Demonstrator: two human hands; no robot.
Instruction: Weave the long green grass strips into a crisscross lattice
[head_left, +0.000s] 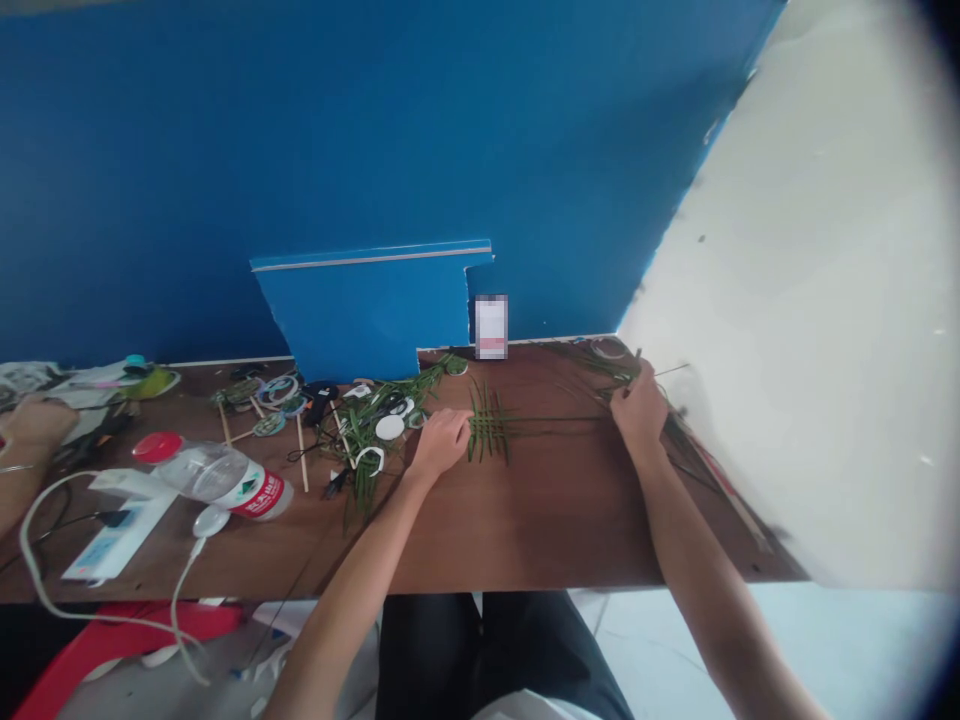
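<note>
A small woven lattice of green leaf strips (489, 432) lies on the brown table (525, 520). My left hand (442, 440) presses its fingers together on the lattice's left edge. One long green strip (555, 418) runs from the lattice to the right. My right hand (637, 405) is closed over a heap of loose green leaf strips (600, 362) near the white wall, at the far end of that long strip.
A pile of green leaves, white rings and wooden sticks (371, 425) lies left of my left hand. A lying plastic bottle with a red cap (214, 478), a white power strip (120, 530) and cable are further left. Another person's hand (34, 420) is at the far left. A blue board (367, 310) leans on the blue wall.
</note>
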